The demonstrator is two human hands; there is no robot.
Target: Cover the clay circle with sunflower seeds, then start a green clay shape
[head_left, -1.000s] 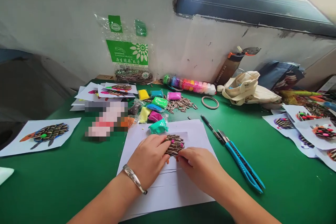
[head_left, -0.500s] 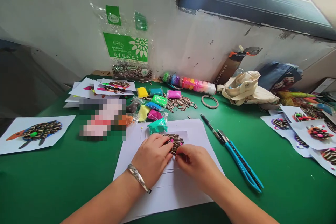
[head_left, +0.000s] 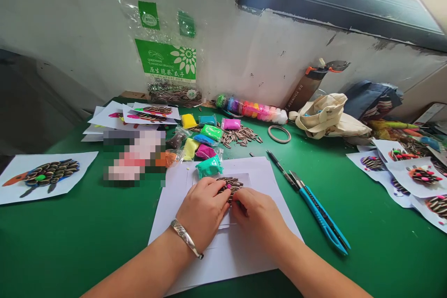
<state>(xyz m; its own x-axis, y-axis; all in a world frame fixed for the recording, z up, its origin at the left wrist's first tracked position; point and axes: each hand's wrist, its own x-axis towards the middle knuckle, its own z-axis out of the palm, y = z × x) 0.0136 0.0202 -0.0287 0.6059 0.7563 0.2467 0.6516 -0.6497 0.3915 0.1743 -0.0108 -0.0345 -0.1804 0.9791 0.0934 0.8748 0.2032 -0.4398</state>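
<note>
A cluster of striped sunflower seeds (head_left: 236, 182) with a small pink ball on it sits on a small white card (head_left: 246, 178). The card lies on larger white sheets (head_left: 223, 263) in front of me. My left hand (head_left: 204, 202) lies over the cluster's left side, fingers stretched out and resting on the seeds and card. At the cluster's lower right edge, my right hand (head_left: 260, 212) has thumb and fingers pinched together; anything between them is hidden. Just beyond my left fingertips is a teal clay packet (head_left: 209, 166).
Coloured clay packets (head_left: 211, 132) and loose seeds (head_left: 242, 136) are behind the sheets. A blue utility knife (head_left: 323, 219) and a pen (head_left: 281, 167) lie to the right. Finished seed pictures (head_left: 52, 174) flank both sides. A seed bag (head_left: 167, 60) leans on the wall.
My right hand has shifted slightly up and left, closer against the seed cluster, covering more of its right edge. My left hand stays nearly in place.
</note>
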